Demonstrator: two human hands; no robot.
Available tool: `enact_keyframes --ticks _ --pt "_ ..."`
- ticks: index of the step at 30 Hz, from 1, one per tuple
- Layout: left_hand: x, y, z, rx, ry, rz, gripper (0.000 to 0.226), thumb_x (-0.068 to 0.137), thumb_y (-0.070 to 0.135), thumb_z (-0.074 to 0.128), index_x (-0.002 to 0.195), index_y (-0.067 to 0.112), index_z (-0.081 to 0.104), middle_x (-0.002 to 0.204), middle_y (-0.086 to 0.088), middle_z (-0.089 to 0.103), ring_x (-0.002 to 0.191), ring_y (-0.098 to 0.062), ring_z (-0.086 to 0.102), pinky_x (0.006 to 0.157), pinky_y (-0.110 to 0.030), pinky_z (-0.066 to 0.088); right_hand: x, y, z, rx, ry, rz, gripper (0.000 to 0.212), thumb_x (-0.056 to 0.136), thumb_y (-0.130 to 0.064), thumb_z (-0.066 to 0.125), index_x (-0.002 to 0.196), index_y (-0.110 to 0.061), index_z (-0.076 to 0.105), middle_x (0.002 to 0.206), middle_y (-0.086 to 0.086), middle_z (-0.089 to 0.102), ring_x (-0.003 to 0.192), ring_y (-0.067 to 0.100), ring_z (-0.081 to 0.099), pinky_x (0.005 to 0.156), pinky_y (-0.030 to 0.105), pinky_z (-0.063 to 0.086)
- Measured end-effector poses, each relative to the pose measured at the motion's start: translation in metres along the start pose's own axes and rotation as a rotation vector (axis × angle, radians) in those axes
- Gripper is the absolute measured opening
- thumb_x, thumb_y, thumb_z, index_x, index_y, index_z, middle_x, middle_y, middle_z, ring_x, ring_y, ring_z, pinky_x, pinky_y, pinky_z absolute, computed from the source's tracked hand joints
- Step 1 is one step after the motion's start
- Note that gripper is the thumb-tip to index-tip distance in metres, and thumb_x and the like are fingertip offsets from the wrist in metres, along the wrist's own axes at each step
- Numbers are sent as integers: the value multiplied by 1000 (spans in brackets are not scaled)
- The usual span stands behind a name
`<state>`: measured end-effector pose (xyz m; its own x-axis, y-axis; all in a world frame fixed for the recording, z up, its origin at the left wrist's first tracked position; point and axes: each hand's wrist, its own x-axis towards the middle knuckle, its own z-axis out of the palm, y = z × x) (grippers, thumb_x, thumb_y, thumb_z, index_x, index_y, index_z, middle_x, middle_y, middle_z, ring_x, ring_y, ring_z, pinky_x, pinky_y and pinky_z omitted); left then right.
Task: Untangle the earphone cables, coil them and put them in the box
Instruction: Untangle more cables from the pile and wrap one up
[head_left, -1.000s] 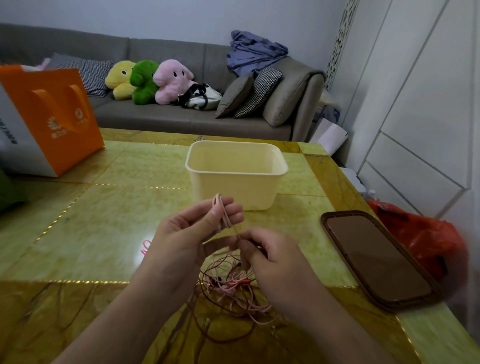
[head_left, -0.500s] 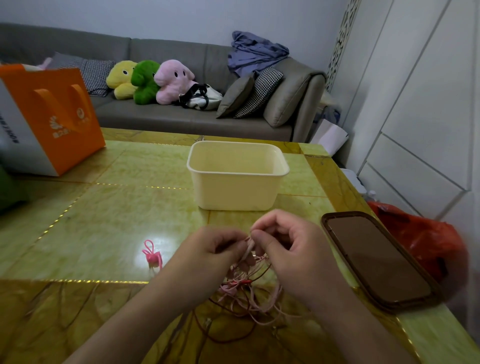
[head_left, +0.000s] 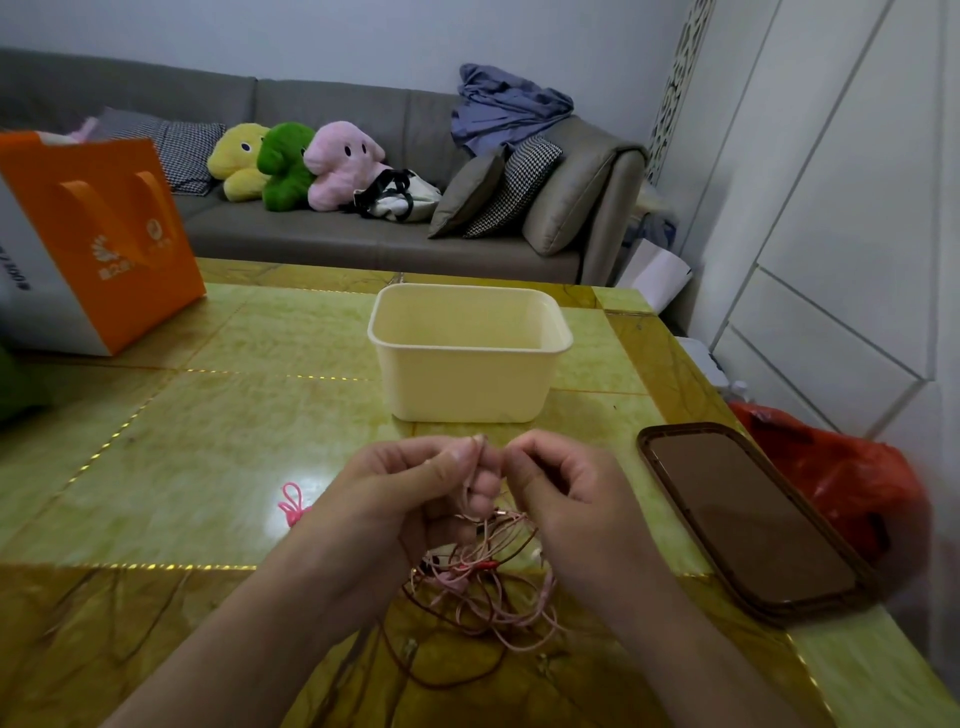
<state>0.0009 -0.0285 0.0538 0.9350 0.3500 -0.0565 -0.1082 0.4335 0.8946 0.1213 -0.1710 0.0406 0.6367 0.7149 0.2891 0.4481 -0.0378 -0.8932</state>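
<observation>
Both hands are up over a glossy green marbled table (head_left: 218, 447) with gold inlay lines. The left hand (head_left: 405, 499) has its fingers curled, pinching a few thin pink loops of the earphone cables (head_left: 483, 577) between thumb and forefinger. The right hand (head_left: 571, 499) is curled too and seems to pinch a strand right next to it, hard to be sure. The rest of the cables hang down in a messy pink and dark red tangle onto the table. Just behind sits the box (head_left: 467, 364), smooth cream plastic with rounded corners. A small pink tie (head_left: 293, 501) lies to the left, a dark oval tray (head_left: 748, 519) to the right, and an orange paper bag (head_left: 104, 234) has a white logo I can't read.
</observation>
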Motion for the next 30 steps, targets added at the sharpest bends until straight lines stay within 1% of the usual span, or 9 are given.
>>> enact_keyframes --ticks 3,6,10,15,18,20,22,25,30 --pt "1 2 1 -88 121 63 22 86 20 69 92 2 80 82 -13 74 67 -14 72 52 -21 56 -4 2 9 -23 -76 21 21 108 -27 61 93 -22 75 60 -11 51 56 5 44 50 39 40" --pt "3 1 0 -115 206 116 22 87 19 69 95 2 80 88 -14 77 71 -14 75 52 -21 58 -7 0 15 -50 -136 5 16 108 -24 61 101 -24 75 61 -10 53 55 7 44 50 43 45" --pt "3 1 0 -98 297 170 28 83 21 71 103 2 78 99 -15 80 86 -17 79 53 -22 57 -7 -1 17 -137 -186 -19 17 105 -24 66 88 -21 70 58 -8 54 51 5 46 50 32 38" --pt "4 -3 -3 360 369 277 11 92 21 77 94 13 84 91 -10 81 92 -23 80 65 -35 61 -8 -2 18 -191 -200 -92 22 102 -20 68 80 -19 64 61 -4 58 56 11 51 53 27 37" --pt "5 -9 -8 702 275 328 13 97 25 74 89 19 83 79 -5 78 77 -18 74 69 -41 62 -9 -3 13 -188 -159 -110 22 101 -19 68 79 -20 65 62 -2 58 56 14 51 52 34 40" --pt "7 -10 -10 823 189 292 16 101 26 70 92 22 81 78 -4 76 75 -23 72 70 -50 62 -8 -4 9 -169 -121 -103 20 100 -18 71 80 -20 70 64 -7 63 58 9 56 54 27 42" --pt "7 -11 -13 842 106 232 18 104 25 65 93 21 79 78 -5 74 76 -29 70 69 -55 59 -7 -5 5 -161 -82 -111 17 98 -18 74 81 -20 73 70 -11 69 66 9 65 58 25 48" --pt "6 -12 -13 853 5 149 23 102 32 58 93 17 73 79 -9 69 72 -31 66 66 -59 58 -5 -4 1 -151 -36 -123 17 96 -24 78 81 -21 71 73 -2 71 68 20 69 60 46 55" --pt "4 -10 -6 624 -87 47 27 95 25 57 96 1 69 78 -10 58 72 -25 59 63 -44 55 -2 -3 -2 -127 -33 -117 16 94 -23 79 82 -21 69 73 0 70 70 24 68 63 51 54"
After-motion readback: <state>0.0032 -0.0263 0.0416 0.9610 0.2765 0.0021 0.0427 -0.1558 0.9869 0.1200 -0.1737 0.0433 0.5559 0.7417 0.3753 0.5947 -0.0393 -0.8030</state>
